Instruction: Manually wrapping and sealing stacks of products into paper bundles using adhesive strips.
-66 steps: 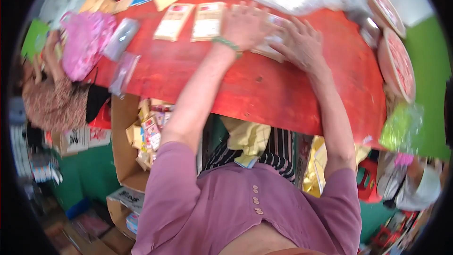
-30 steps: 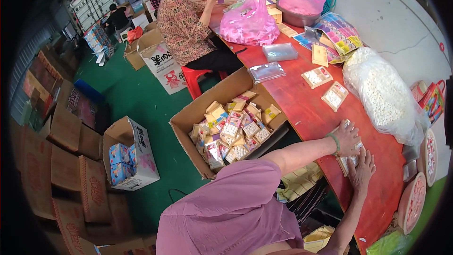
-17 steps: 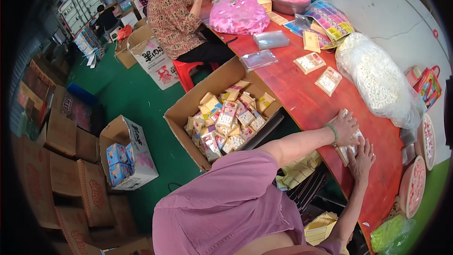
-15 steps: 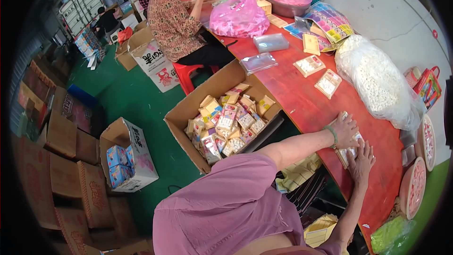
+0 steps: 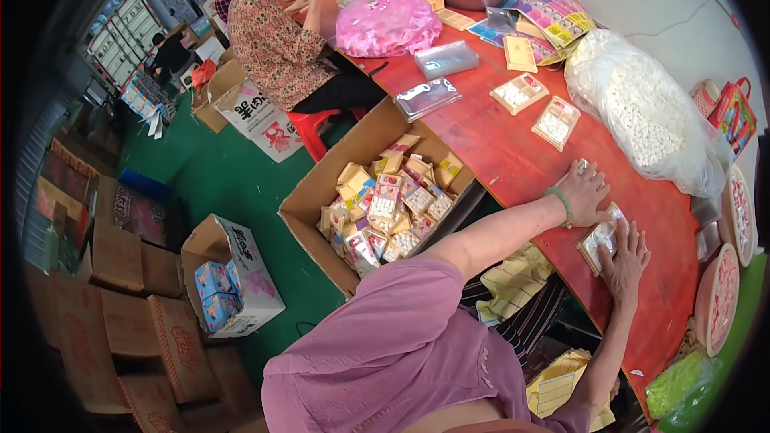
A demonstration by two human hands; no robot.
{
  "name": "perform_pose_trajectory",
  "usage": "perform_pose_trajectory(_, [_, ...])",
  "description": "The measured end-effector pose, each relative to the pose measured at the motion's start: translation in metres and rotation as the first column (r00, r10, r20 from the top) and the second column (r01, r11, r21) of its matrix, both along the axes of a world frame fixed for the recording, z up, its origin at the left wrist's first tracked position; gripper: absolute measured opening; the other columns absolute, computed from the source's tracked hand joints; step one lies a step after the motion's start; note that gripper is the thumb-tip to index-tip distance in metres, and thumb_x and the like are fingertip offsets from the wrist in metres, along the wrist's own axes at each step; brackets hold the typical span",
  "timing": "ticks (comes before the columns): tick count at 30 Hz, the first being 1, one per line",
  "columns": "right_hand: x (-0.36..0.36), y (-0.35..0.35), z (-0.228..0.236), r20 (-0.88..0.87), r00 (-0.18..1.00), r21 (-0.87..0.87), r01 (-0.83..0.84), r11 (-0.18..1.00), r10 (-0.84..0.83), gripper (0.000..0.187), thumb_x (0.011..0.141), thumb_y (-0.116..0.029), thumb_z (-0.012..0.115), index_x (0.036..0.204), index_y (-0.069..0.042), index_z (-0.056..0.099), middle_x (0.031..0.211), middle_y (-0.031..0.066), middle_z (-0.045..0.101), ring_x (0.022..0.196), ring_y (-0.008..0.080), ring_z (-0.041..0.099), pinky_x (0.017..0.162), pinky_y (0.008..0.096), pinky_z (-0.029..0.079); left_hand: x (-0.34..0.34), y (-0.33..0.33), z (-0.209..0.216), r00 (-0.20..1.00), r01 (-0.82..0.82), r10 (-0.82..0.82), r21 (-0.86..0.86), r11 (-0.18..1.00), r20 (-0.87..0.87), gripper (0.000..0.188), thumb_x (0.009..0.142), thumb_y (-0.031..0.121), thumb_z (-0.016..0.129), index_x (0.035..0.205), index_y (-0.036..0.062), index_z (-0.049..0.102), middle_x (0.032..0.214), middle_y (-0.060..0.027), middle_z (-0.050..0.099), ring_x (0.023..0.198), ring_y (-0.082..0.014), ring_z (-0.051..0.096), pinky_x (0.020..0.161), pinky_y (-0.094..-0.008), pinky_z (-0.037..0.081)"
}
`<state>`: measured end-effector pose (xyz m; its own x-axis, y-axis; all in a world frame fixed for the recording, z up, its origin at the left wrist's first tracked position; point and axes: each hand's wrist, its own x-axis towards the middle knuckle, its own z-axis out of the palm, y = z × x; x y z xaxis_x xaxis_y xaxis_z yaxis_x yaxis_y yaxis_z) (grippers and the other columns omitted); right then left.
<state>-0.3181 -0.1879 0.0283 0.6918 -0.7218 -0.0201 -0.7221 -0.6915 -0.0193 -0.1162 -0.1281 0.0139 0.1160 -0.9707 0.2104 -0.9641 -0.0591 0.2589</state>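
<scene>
A small wooden tray in clear wrap [image 5: 599, 245] lies on the red table [image 5: 521, 172] in front of me. My right hand [image 5: 626, 263] rests over its right side, fingers stretched out and touching the wrap. Just beyond it, my left hand [image 5: 584, 195], with a green bracelet at the wrist, lies on the tabletop with fingers apart. A small shiny piece shows at its fingertips, too small to name. Farther off lie two wooden trays with white pieces, one a compartment tray [image 5: 556, 122], the other a similar tray [image 5: 519, 93].
Left of the table, a cardboard box [image 5: 321, 184] holds many packed trays. A bag of white pieces [image 5: 642, 124] and pink basins [image 5: 716, 301] line the right side. Clear plastic sleeves [image 5: 446, 59] and a pink bag [image 5: 387, 20] lie farther along. A co-worker [image 5: 277, 48] sits there.
My left hand has come off the wrapped tray and now lies farther from it, uncovering it. My right hand stays on the tray. The whole view has shifted slightly.
</scene>
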Motion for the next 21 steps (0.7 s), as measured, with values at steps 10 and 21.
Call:
perform_pose_trajectory(10, [0.001, 0.001, -0.005, -0.02, 1.0, -0.018, 0.011, 1.0, -0.012, 0.072, 0.086, -0.047, 0.054, 0.148, -0.02, 0.029, 0.154, 0.011, 0.022, 0.143, 0.0343, 0.015, 0.111, 0.0574, 0.011, 0.009, -0.006, 0.0, 1.0, 0.002, -0.002, 0.007, 1.0, 0.024, 0.068, 0.09, 0.057, 0.039, 0.135, 0.007, 0.046, 0.144, -0.0187, 0.039, 0.137, -0.0366, 0.029, 0.11, -0.056, 0.018])
perform_pose_trajectory(21, [0.004, -0.013, -0.021, 0.002, 1.0, -0.147, -0.017, 0.989, 0.017, 0.074, 0.087, -0.061, 0.048, 0.147, -0.019, 0.03, 0.152, 0.0126, 0.026, 0.141, 0.0359, 0.021, 0.11, 0.0572, 0.015, 0.021, -0.037, -0.025, 0.99, -0.011, 0.034, -0.161, 0.987, 0.14, 0.063, 0.089, 0.059, 0.042, 0.13, 0.012, 0.052, 0.141, -0.0162, 0.043, 0.135, -0.0354, 0.033, 0.106, -0.0594, 0.024])
